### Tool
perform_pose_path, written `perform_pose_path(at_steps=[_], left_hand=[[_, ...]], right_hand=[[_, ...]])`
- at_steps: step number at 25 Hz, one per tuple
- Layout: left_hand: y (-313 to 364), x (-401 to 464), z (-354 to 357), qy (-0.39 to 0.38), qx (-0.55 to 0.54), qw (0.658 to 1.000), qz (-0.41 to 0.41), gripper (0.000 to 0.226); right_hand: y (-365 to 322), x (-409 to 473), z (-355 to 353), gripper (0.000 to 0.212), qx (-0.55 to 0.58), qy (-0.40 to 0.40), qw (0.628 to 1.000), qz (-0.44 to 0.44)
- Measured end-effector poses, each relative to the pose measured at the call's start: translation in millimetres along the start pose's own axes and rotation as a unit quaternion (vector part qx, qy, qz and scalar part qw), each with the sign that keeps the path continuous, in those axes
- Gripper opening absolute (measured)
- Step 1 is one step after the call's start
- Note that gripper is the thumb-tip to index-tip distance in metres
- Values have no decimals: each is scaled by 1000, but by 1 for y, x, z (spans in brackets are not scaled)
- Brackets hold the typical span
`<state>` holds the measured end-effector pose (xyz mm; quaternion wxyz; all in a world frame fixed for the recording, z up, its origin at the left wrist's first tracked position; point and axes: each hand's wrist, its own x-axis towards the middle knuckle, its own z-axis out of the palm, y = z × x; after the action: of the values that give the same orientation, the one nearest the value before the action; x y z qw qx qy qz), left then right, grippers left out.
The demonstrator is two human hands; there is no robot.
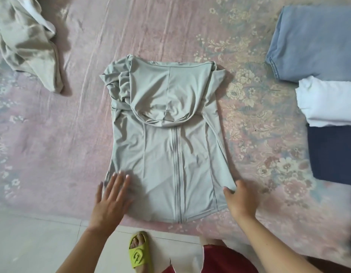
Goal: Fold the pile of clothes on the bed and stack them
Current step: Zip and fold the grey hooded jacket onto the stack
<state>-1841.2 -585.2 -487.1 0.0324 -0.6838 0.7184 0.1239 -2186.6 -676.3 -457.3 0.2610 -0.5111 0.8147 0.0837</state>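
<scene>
A pale grey-green zip hoodie (166, 146) lies flat on the pink bed sheet (52, 134), sleeves tucked in and hood folded down over its chest. My left hand (111, 198) rests flat with straight fingers on its lower left corner. My right hand (240, 198) pinches the lower right hem edge between thumb and fingers. At the right edge lie folded clothes: light blue jeans (316, 40), a white garment (328, 103) and a dark navy garment (334, 152), laid side by side and partly overlapping.
A crumpled beige and white garment (29, 42) lies at the upper left of the bed. The bed's near edge runs along the bottom, with pale floor tiles (33, 243) below it and a foot in a lime-green slipper (138, 253).
</scene>
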Motion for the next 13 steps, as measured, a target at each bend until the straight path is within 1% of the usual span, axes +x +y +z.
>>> perform_pose_path(at_steps=[1, 3, 4, 6, 7, 8, 10, 13], left_hand=[[-1, 0, -3, 16, -41, 996, -78, 65], [2, 1, -9, 28, -145, 965, -215, 56], [4, 2, -11, 31, -193, 945, -263, 52], [6, 0, -14, -17, -264, 909, -322, 42], [7, -4, -14, -28, -285, 896, -340, 33], [8, -11, -13, -30, -296, 891, -342, 22], [8, -22, -12, -38, -306, 892, -330, 8], [1, -29, -10, -80, -267, 903, -327, 12]], right_hand=[[-2, -9, 0, 25, -3, 24, 1000, -2], [-1, -27, 6, 21, -33, 70, 996, -44], [0, -37, 9, 25, -76, 72, 990, -97], [7, -54, 22, 46, -190, 72, 954, -221], [9, -58, 25, 52, -236, 65, 934, -259], [9, -62, 26, 50, -275, 42, 920, -275], [5, -63, 22, 40, -326, -2, 907, -268], [12, -60, 19, 40, -322, -84, 916, -225]])
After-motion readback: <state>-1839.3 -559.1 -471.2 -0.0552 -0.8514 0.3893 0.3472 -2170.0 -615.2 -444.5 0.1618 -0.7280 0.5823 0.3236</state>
